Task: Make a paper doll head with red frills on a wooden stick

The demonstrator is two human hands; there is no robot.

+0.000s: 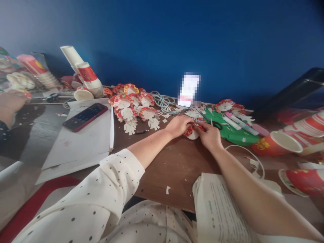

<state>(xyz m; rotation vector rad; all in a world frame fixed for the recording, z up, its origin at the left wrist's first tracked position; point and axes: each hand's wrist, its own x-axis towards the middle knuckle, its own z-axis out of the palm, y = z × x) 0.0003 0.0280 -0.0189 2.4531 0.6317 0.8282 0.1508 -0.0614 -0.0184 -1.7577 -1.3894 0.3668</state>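
Observation:
Both my hands meet over the brown table (165, 175), their fingers bent around a small red-and-white paper cutout (192, 134). My left hand (179, 125) pinches it from the left. From the right, my right hand (210, 135) grips its other side with thumb and fingers. Part of the piece is covered by the fingers. Just left of my hands lies a heap of similar paper-cup cutouts (130, 106), with curled red edges and white figure shapes. Black-handled scissors (217, 126) rest on a green sheet (235, 136) close to my right hand.
A phone (85, 117) lies on white paper (76, 148) at left. Stacked paper cups (89, 79) stand behind it; more cups (283, 143) lie at right. Pens (240, 123), a coiled cable (163, 101) and a lit, blurred-out screen (188, 89) are near the wall. Another person's hand (15, 104) shows far left.

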